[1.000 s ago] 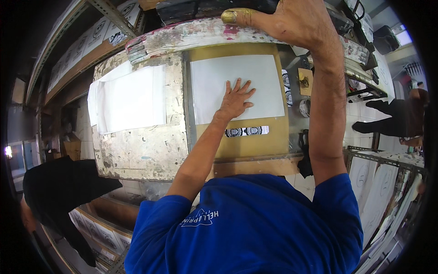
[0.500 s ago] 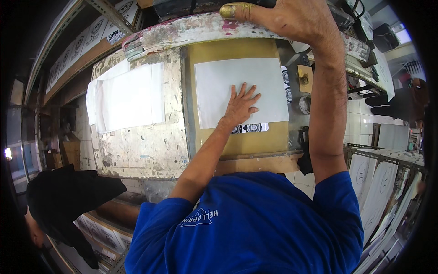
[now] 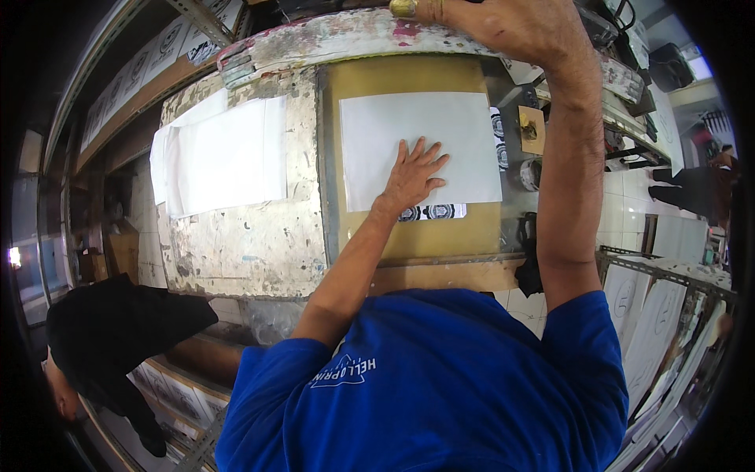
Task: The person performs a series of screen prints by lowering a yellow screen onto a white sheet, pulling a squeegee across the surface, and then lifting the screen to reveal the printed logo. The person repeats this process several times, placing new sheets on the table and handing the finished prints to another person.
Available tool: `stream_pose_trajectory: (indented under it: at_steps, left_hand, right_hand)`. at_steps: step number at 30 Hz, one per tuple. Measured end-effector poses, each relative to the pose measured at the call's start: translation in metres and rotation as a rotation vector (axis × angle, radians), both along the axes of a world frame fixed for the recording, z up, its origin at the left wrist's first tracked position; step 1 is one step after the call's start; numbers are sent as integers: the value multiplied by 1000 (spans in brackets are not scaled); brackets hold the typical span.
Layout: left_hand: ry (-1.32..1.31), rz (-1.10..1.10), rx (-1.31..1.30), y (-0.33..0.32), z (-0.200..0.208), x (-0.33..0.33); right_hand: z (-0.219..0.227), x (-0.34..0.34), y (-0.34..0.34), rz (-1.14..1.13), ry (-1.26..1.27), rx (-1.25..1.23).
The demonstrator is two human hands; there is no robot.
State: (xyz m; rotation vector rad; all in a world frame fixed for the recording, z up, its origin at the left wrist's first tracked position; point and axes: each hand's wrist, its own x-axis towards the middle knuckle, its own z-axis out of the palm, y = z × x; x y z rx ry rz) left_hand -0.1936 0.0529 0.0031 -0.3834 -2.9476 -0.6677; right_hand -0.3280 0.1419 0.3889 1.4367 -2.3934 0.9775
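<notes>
My left hand [image 3: 414, 177] lies flat with its fingers spread on a white sheet of paper [image 3: 366, 134]. The sheet rests on a yellowish board [image 3: 472, 240]. From under its lower and right edges peeks a sheet with black round prints [image 3: 444, 212]. At the top of the view, my right hand [image 3: 515, 23] grips the long paint-stained frame [image 3: 330, 41] beyond the board. Its gold-coloured thumb tip lies along the frame; the other fingers are out of view.
A stack of white sheets [image 3: 228, 161] lies on the paint-spotted tabletop [image 3: 244, 263] to the left. Shelves with cartons [image 3: 130, 75] stand farther left. Someone in black clothing [image 3: 118, 338] is at the lower left. A rack with white panels [image 3: 653, 315] stands at right.
The whole view has shifted slightly, so the table and frame appear a little higher. My left hand stays flat on the paper and my right hand stays at the frame.
</notes>
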Motion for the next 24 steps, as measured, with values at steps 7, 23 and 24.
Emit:
stream_pose_trajectory:
  at_steps: [7, 23, 24]
  left_hand:
    - [354, 260, 504, -20, 81, 14]
    - [166, 724, 1219, -59, 39, 181]
    - [193, 724, 1104, -58, 25, 187]
  right_hand:
    - [-6, 10, 5, 22, 162, -5]
    - [-185, 112, 56, -76, -102, 105]
    - [-196, 110, 55, -82, -189, 148]
